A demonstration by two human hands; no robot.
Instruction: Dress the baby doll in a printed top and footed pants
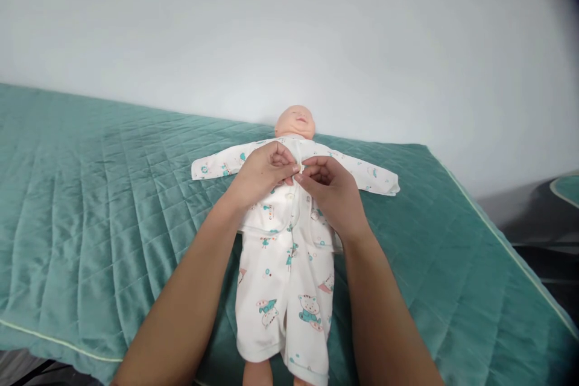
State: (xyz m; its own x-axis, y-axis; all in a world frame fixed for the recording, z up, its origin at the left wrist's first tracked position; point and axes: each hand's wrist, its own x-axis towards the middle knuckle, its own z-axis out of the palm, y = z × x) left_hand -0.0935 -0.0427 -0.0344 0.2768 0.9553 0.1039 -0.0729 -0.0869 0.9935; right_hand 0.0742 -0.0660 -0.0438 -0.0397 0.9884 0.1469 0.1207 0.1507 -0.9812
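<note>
A baby doll (296,120) lies on its back, head away from me and sleeves spread wide. It wears a white printed jacket (269,212) and matching white trousers (284,289). Over the chest, my left hand (270,170) pinches the jacket's front edge between thumb and fingers. My right hand (329,187) pinches the other side of the same front opening, its fingertips almost meeting the left ones. A small pale bit of fabric or a fastener shows between the fingertips; which it is I cannot make out. Below the hands the jacket front hangs apart.
A green quilted cover (126,211) with pale piping spreads under the doll. Behind it rises a plain white wall (226,30). The cover's edge drops off at the right, where a dark object (543,253) stands. Another green piece (567,188) shows at the far right.
</note>
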